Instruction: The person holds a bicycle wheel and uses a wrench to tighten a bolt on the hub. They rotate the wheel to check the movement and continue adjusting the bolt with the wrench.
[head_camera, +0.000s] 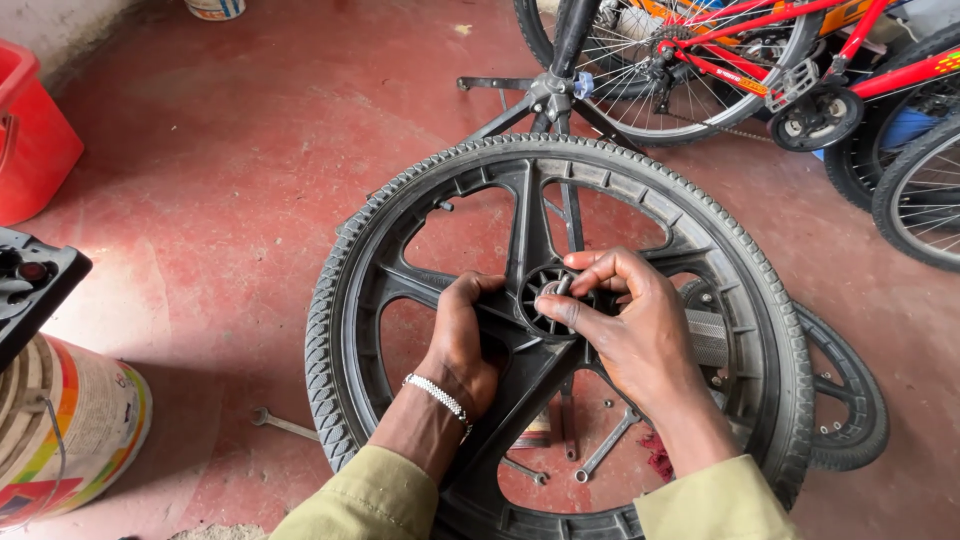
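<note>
The left hand (462, 340) grips a spoke of the black wheel (560, 340). The right hand (625, 325) pinches a small metal part (562, 285) at the hub (550, 300). Wrenches (605, 445) lie at six o'clock.

A red bin (30, 140) is sitting at the left edge of the red floor (250, 150). A colourful bucket (75, 435) is lying near the floor's lower left corner, a black case (30, 285) overhanging it. Red bicycles (780, 60) are crowding the top right corner. Spanners (605, 445) are lying on the floor near its bottom edge.
</note>
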